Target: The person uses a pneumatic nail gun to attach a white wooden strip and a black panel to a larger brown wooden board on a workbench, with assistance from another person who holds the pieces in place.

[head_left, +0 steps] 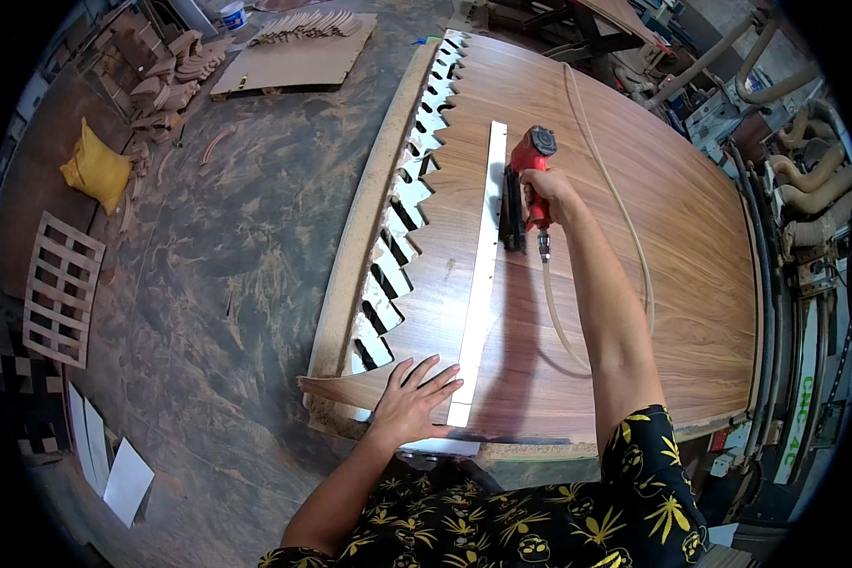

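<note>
A red and black air nail gun (541,142) is gripped in my right hand (555,195), fingers wrapped round its handle. Its dark magazine sits just right of a long, narrow white strip (483,256); whether the nose touches the strip I cannot tell. The strip lies lengthwise on a brown wood-grain panel (682,246). My left hand (413,403) rests flat with fingers spread at the panel's near left corner, fingertips against the strip's near end. Left of the strip runs a row of white zigzag teeth with dark slots (393,251). A curved brown piece (346,388) lies beside my left wrist.
A pale air hose (620,189) loops from the nail gun across the panel. Curved wooden parts (308,26) lie on a board at the far left. A yellow sack (97,166) and a wooden lattice (63,289) stand on the left. Machinery with ducts (814,161) lines the right.
</note>
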Demonstrator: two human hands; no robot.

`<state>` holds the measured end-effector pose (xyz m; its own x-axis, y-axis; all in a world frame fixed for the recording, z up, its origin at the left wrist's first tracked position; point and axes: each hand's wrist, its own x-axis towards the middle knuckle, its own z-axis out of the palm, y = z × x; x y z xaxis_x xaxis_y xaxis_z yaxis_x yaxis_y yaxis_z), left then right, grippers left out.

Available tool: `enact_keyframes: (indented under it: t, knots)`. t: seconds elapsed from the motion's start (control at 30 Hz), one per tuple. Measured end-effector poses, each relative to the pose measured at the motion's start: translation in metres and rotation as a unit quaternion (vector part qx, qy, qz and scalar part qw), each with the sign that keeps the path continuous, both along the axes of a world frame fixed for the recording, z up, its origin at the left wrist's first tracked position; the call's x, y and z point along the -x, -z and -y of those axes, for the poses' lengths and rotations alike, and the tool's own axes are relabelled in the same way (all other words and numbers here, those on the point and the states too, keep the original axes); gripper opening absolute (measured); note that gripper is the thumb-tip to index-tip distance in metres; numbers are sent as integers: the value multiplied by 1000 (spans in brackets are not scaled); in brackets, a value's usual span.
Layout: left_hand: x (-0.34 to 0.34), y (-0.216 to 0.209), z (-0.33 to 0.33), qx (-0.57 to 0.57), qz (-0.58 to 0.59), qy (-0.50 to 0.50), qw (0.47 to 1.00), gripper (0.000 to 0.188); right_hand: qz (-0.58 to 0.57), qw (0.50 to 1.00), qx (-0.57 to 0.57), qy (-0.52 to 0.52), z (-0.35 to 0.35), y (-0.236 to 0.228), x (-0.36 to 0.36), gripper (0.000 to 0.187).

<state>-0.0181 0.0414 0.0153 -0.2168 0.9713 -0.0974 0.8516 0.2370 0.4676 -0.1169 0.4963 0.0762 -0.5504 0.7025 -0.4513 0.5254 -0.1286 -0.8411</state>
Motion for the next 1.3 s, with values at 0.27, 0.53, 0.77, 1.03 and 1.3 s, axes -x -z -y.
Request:
enact_keyframes:
  t: [0.27, 0.53, 0.77, 1.03, 1.3]
  knots:
    - [1, -2, 0, -1, 1, -1, 1000, 85, -9, 1000, 5, -15, 4, -5, -3, 15]
    - [2, -1, 1, -1, -1, 1, 1000, 85, -9, 1000, -17, 3, -8, -17, 7, 12]
    - [4, -7, -1, 17, -9, 9, 1000, 86, 5, 999, -39, -2, -24, -16, 28, 13]
    - [4, -3, 0, 21, 2, 8, 1000, 87, 3, 999, -36, -17, -30, -12, 38, 15]
    - [4, -8, -2, 25, -4, 13, 1000, 88, 20, 999, -41, -5, -33, -13, 38, 14]
